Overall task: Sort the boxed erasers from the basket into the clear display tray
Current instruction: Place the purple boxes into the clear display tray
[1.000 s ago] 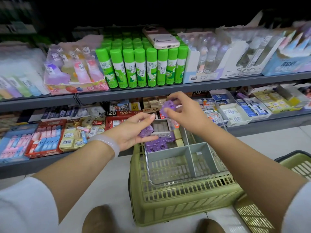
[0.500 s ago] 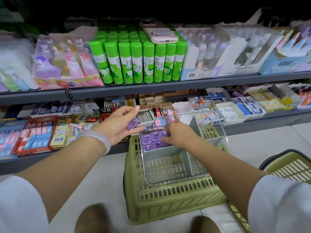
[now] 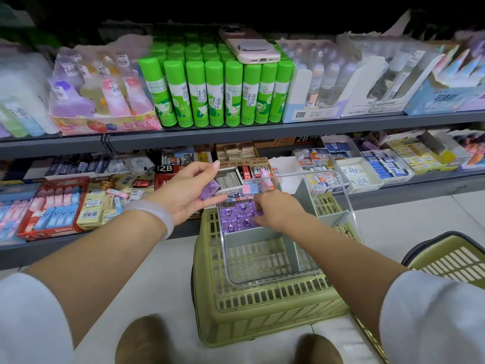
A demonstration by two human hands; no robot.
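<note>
A clear plastic display tray with grey dividers (image 3: 296,269) is seen resting across the rim of an olive-green slotted plastic basket (image 3: 262,311) on the floor, below a stationery shelf (image 3: 236,132). The tray's far-left compartment, at about 11 o'clock within the tray, is partly filled with small purple boxed erasers (image 3: 231,216) laid flat in rows. The right hand (image 3: 275,208) is lowered into that compartment, its fingertips curled onto the purple boxes at the row's right end; whether one box is pinched or merely pressed into place cannot be told. The left hand (image 3: 191,193) is held just outside the tray's left wall, at roughly 10 o'clock from the compartment, with one more purple eraser box (image 3: 208,189) pinched between thumb and fingers. The held box is judged to lie closest to the open gap in the rows, toward 4 o'clock from the left hand, so a short move down and rightward over the tray wall would be called for.
</note>
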